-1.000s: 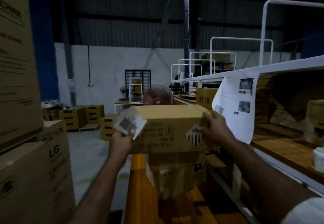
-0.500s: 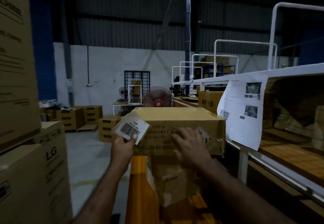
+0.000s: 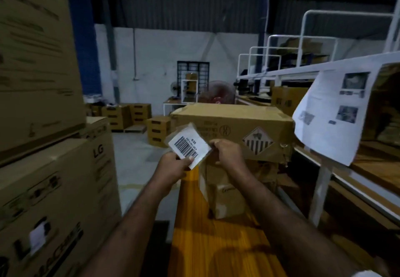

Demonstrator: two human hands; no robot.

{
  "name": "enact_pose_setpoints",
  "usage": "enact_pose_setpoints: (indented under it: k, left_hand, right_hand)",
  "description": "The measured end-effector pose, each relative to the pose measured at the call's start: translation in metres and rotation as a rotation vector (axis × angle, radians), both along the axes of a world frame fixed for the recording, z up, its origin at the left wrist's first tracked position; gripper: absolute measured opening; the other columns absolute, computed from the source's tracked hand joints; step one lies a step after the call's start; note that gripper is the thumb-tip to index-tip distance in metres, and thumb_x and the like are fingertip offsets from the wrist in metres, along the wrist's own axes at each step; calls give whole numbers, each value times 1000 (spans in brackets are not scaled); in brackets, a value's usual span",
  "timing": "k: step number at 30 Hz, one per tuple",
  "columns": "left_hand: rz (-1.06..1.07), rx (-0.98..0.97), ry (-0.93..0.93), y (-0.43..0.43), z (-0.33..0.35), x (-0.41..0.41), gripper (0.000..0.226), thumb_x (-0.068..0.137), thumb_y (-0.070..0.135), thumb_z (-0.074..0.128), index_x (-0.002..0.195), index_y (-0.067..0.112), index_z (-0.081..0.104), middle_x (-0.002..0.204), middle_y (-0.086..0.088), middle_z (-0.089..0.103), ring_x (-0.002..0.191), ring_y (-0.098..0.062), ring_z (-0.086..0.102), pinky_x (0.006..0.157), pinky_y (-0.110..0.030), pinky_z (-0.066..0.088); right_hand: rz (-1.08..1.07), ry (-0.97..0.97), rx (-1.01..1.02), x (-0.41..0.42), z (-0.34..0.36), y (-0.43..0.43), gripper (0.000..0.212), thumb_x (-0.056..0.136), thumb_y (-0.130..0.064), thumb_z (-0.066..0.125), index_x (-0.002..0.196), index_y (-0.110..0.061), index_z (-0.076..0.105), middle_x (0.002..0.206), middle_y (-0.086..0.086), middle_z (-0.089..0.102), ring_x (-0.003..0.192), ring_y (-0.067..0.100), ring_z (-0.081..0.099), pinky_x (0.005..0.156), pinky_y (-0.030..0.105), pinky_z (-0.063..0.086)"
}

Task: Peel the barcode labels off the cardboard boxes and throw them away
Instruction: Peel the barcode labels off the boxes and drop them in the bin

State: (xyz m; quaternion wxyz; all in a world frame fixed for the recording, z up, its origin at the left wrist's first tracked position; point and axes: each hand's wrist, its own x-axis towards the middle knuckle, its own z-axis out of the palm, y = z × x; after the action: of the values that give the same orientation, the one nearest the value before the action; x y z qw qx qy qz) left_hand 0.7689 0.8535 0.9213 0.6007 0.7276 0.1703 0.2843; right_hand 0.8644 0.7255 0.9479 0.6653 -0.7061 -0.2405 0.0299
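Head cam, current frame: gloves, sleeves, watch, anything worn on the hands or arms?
No gloves: left hand and right hand are both bare. No watch, ring or band shows, though the light is dim. Both forearms are bare. A white sleeve edge shows only on the right arm, at the frame's bottom right corner. No sleeve is in view on the left.

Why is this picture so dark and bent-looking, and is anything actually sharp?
Head view: dim light, dark upper corners; the wide lens bows the LG boxes and rack; edges smear, but the label pinched by left hand and right hand shows crisp bars.
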Motion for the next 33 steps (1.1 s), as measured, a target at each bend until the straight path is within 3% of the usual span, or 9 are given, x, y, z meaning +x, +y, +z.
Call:
enact_pose_setpoints:
  k: [2,6,10,13,16,22,26,33]
  left_hand:
    - [20,-28,33,-5,-4,-13,7,95,11,62,95,16,66,94,-8,72,81,-22,66,79,-40,56]
    - [98,-91,74,-12,-21,-49,7,93,8,63,91,13,68,86,-8,72,70,-19,64,72,-35,56]
    - [217,-185,99,-21,-51,-101,6,91,9,66,97,7,68,83,-7,74,74,-21,70,75,-38,58]
    - [335,-302,78,-40,-80,-148,7,92,7,65,98,6,68,85,-10,75,72,-20,72,67,-32,57]
    - [450,-380,52,-72,-106,-207,8,93,2,61,96,6,68,82,-13,73,63,-17,70,54,-25,56]
    - [729,-540,92,-148,-149,-345,16,93,6,63,109,8,66,89,-5,75,64,-12,72,56,-24,58]
    - [970,-629,-7,-203,-158,-423,15,94,13,64,109,11,68,88,-4,76,65,-14,72,57,-26,60]
    - [1277,-622,-80,-296,-165,-530,7,94,17,65,95,10,63,88,-10,77,54,-10,68,46,-20,50]
  right_hand:
    - [124,92,48,-6,-7,2,23,96,-14,50,83,-20,67,85,5,65,68,15,59,60,27,45]
    - [310,30,-40,-23,-33,1,11,92,-10,62,88,-19,61,78,3,65,63,13,58,56,27,48]
    - [525,149,-25,-54,-60,-1,13,87,2,66,88,-9,57,76,10,62,57,14,55,51,27,43]
    - [681,231,-58,-89,-80,-1,15,86,0,67,87,-11,58,77,8,64,61,15,57,54,27,44]
    - [866,296,-100,-138,-107,-1,16,85,-8,72,91,-14,58,82,7,66,63,16,60,58,30,47]
    - [1159,436,-237,-267,-161,-20,23,84,1,69,78,-14,54,74,9,66,49,12,57,47,24,44]
    - [1329,426,-331,-352,-178,-44,22,83,1,71,78,-11,54,81,16,64,56,18,55,52,28,42]
    - [1531,388,-423,-466,-196,-91,18,84,3,68,89,-10,56,79,11,68,58,17,57,45,20,43]
